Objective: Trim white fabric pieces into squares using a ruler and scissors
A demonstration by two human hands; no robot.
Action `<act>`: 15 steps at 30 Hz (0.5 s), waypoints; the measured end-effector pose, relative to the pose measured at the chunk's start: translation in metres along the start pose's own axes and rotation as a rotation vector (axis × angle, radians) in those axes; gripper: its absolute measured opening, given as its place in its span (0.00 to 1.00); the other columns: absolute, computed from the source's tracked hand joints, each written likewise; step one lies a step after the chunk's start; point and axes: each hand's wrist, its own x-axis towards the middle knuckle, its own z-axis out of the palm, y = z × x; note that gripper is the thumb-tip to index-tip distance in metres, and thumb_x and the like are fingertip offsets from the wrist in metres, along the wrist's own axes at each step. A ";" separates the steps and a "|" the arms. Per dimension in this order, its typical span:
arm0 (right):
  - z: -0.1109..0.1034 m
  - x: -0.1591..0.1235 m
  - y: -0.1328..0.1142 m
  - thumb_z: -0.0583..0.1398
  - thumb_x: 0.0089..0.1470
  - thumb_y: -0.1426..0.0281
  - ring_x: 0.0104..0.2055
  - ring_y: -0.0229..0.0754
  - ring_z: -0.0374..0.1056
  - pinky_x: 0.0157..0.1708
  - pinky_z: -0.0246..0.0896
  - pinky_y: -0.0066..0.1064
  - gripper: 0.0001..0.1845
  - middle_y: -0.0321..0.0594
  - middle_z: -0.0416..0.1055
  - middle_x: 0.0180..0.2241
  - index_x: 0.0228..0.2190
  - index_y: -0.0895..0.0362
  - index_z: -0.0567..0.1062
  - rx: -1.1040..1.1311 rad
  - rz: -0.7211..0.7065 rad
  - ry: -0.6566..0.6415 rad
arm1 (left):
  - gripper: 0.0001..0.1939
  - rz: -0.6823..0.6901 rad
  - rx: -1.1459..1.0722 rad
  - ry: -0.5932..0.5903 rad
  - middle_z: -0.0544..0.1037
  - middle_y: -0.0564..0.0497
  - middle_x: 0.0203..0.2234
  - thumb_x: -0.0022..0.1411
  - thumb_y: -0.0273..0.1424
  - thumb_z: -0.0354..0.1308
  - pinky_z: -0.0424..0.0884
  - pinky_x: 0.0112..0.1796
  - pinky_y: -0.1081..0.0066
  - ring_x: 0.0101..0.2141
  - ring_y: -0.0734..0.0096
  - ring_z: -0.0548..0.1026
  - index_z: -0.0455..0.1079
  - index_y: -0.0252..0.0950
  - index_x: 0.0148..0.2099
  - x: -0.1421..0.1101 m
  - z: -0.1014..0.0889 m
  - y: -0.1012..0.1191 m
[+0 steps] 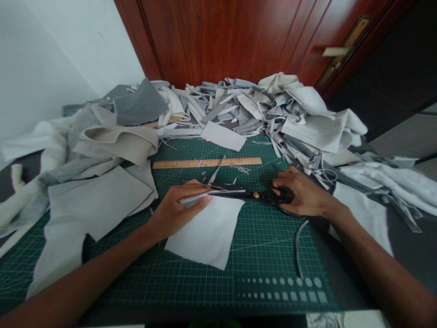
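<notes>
White fabric (205, 232) on cutting mat (269, 259) | left hand (179, 212) pinching | right hand (300, 191) on scissors (235, 193)

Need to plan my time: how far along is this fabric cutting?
Done: a heap of cut strips lies behind the ruler. In hand: the right hand grips black scissors at a pale sheet's edge, held by the left hand. Left: large pale pieces look uncut.
</notes>
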 end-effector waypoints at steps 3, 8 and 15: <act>0.000 0.000 -0.002 0.63 0.48 0.69 0.31 0.44 0.61 0.39 0.49 0.37 0.08 0.37 0.65 0.28 0.27 0.53 0.66 0.009 -0.005 -0.009 | 0.10 0.008 -0.006 -0.004 0.86 0.48 0.38 0.67 0.31 0.61 0.76 0.40 0.68 0.39 0.64 0.80 0.84 0.39 0.45 0.000 0.001 -0.002; -0.001 0.000 -0.004 0.63 0.49 0.68 0.32 0.45 0.61 0.40 0.49 0.38 0.09 0.37 0.65 0.28 0.27 0.53 0.66 0.004 0.003 -0.009 | 0.11 0.057 -0.021 -0.022 0.86 0.48 0.38 0.67 0.28 0.60 0.76 0.40 0.68 0.39 0.65 0.79 0.83 0.39 0.48 0.000 0.000 -0.009; 0.001 0.002 -0.009 0.63 0.48 0.68 0.31 0.45 0.60 0.40 0.50 0.38 0.09 0.37 0.65 0.27 0.27 0.53 0.66 0.024 -0.006 -0.012 | 0.11 0.067 -0.007 -0.050 0.86 0.46 0.39 0.67 0.28 0.60 0.75 0.40 0.66 0.40 0.62 0.80 0.83 0.36 0.48 -0.001 0.003 -0.008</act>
